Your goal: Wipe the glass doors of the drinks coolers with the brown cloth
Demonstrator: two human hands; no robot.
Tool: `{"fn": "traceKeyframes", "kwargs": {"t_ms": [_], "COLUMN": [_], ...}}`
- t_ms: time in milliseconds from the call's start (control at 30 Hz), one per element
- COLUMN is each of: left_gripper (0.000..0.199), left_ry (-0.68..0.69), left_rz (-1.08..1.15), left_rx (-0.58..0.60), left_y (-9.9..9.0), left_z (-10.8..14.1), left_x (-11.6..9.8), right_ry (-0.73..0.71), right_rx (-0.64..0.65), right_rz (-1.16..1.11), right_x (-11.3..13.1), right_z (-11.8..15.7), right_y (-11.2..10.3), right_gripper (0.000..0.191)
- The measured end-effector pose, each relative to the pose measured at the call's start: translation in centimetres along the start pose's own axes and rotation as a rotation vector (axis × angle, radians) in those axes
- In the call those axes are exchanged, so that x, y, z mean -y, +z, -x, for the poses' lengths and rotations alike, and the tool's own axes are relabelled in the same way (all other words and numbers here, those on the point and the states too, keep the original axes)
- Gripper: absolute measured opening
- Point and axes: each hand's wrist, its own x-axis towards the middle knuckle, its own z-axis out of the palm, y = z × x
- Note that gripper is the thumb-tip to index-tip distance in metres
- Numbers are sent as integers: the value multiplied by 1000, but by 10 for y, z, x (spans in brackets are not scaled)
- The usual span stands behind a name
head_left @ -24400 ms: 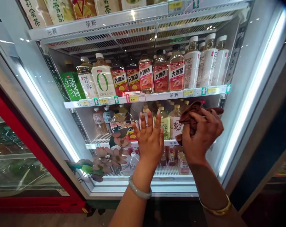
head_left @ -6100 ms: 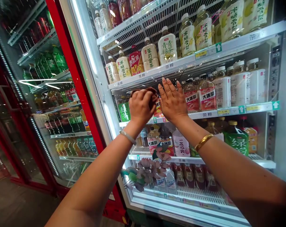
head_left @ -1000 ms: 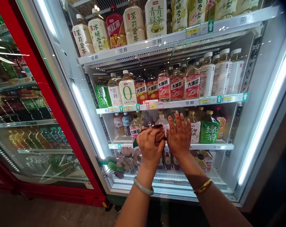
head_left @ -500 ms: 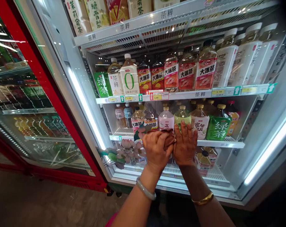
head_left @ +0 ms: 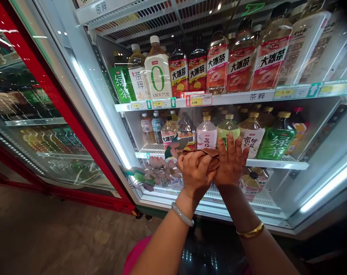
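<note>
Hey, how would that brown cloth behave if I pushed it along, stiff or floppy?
The brown cloth is probably floppy, since it bunches in folds at the left hand. It seems unlikely to roll, given its crumpled, irregular shape.

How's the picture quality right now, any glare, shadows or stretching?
Head view: the left light strip and right light strip glare white; same head view: the right hand looks darker than the left hand holding the brown cloth, and the floor is dim; head view again: white-labelled bottles at upper right lean, apparently stretched.
</note>
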Motion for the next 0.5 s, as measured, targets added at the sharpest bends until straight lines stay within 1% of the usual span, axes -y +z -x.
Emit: {"fn": "traceKeyframes", "kwargs": {"t_ms": [67, 167, 233, 267, 333, 433, 467, 500], "left_gripper": [29, 32, 29, 28, 25, 27, 30, 32], "left_ry": [-40, -202, -260, -263, -222, -110, -88, -91], "left_rz": [-16, -69, -97, -106, -91, -14, 6, 13], "left_rx": [-16, -155, -192, -183, -138, 8, 57, 83], "left_y": [-10, -23, -24, -22, -16, -11, -12, -15], "left_z": [-12, -30, -30, -27, -15, -3, -3, -6], "left_x": [15, 44, 53, 51, 39, 20, 19, 22], "right_ry": [40, 91, 107, 108, 104, 93, 92, 91], "right_rx": [9, 11, 10, 3, -15, -44, -37, -26], "right_rz": [-10, -7, -3, -2, 4, 14, 8, 0], "right_x": [6, 15, 20, 21, 23, 21, 21, 20], "right_z": [0, -1, -1, 0, 1, 3, 4, 4], "right_y": [0, 1, 4, 6, 10, 13, 13, 13], "right_gripper": [70, 75, 77, 78, 78, 71, 70, 70]}}
